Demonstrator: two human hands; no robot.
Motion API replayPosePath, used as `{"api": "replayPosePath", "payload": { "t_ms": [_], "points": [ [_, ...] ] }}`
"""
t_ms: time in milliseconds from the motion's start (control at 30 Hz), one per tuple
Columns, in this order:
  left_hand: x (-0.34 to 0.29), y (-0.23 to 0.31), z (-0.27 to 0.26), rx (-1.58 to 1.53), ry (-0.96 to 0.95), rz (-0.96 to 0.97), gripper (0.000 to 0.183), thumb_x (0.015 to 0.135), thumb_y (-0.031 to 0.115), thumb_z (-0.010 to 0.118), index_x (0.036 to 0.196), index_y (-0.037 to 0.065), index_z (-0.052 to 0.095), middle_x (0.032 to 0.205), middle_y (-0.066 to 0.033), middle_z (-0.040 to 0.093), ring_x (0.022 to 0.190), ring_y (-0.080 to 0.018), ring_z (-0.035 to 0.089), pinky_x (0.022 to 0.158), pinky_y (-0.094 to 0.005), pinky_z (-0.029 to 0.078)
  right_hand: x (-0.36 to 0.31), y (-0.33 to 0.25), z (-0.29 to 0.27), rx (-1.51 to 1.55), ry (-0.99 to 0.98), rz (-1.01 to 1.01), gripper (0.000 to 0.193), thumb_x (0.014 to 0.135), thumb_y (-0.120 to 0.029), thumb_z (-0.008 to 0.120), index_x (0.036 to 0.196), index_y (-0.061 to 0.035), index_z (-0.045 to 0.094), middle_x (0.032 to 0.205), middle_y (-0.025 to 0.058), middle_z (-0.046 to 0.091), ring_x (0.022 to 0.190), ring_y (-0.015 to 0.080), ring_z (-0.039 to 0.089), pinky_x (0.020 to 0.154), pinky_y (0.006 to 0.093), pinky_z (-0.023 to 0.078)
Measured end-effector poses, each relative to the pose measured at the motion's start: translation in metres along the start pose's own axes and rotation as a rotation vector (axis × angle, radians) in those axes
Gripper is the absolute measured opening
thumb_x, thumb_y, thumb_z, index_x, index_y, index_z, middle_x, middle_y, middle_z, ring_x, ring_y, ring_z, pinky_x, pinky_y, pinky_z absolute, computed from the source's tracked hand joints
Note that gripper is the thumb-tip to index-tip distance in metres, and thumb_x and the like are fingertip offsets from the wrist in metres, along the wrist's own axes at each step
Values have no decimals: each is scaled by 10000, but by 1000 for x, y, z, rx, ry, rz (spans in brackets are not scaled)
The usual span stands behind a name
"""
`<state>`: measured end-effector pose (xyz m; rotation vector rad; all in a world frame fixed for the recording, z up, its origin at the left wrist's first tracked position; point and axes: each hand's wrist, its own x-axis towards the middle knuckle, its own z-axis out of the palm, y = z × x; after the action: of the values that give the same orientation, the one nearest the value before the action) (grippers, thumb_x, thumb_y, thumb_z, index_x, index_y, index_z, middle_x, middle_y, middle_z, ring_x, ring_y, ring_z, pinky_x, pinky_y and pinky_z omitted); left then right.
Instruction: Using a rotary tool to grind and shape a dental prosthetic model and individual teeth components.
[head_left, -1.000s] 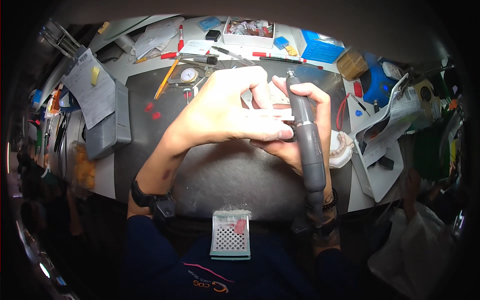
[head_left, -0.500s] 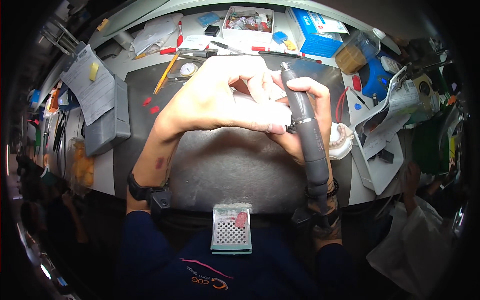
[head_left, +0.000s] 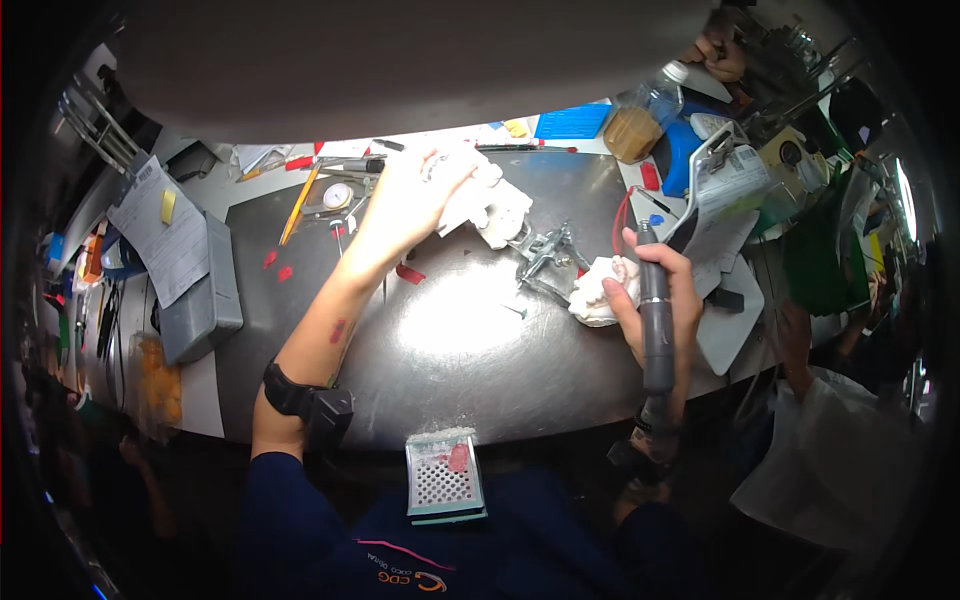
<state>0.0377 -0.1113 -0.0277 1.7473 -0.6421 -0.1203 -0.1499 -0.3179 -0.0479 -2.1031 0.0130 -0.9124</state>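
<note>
My left hand is up at the far middle of the bench, its fingers closed round a white plaster piece. Strong glare washes out part of this grip. Beside it, more white plaster joins a metal dental articulator lying on the dark bench plate. On the right, my right hand is wrapped round a dark rotary handpiece, which points away from me. The thumb of that hand overlaps a white dental model; I cannot tell whether it is gripped too.
A perforated tray juts from the near edge. At left stand a grey bin with papers, a pencil and a round dial gauge. A jar of brown contents is at back right. A dark overhang covers the top.
My hands were together in the middle; now they are apart, the left farther off, the right lower and to the right with the handpiece. The articulator now shows. The view has tilted.
</note>
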Motion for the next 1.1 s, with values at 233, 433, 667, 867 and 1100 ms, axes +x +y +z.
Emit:
{"api": "replayPosePath", "payload": {
  "t_ms": [233, 433, 667, 867, 1100],
  "points": [
    [16, -22, 37, 269, -22, -91, 384, 925, 321, 549, 1176, 32, 564, 984, -148, 661, 857, -188, 632, 763, -312, 491, -8, -3, 10, -25, 89, -26, 406, 681, -1, 769, 1026, -59, 561, 1008, 176, 668, 721, 222, 633, 664, 317, 514],
    [22, -18, 43, 274, -146, -69, 362, 942, 268, 515, 1207, 30, 578, 1068, -141, 649, 1007, -206, 604, 888, -323, 448, -16, -11, 15, 149, -25, 86, 415, 703, -33, 766, 1061, -58, 556, 954, 148, 673, 716, 209, 648, 621, 309, 518],
    [32, -7, 56, 422, -271, 33, 297, 962, 286, 498, 1121, 53, 591, 915, -149, 668, 861, -227, 649, 771, -346, 489, -13, -2, 16, 170, 1, -56, 381, 727, -27, 743, 1057, -54, 552, 825, 124, 647, 675, 204, 647, 606, 298, 516],
    [31, -6, 52, 445, -289, 120, 265, 951, 236, 499, 1078, 24, 595, 961, -182, 655, 929, -307, 643, 819, -366, 481, -14, 4, 16, 180, 13, -68, 369, 732, -53, 746, 1047, -55, 555, 749, 104, 600, 609, 191, 602, 568, 298, 493],
    [38, -3, 45, 435, -414, 186, 245, 962, 191, 465, 1074, 27, 607, 953, -161, 662, 910, -278, 647, 824, -361, 484, -14, 4, 15, 196, -16, -49, 363, 739, -60, 738, 1045, -51, 543, 845, 139, 623, 676, 222, 635, 607, 311, 507]
  ]
}}
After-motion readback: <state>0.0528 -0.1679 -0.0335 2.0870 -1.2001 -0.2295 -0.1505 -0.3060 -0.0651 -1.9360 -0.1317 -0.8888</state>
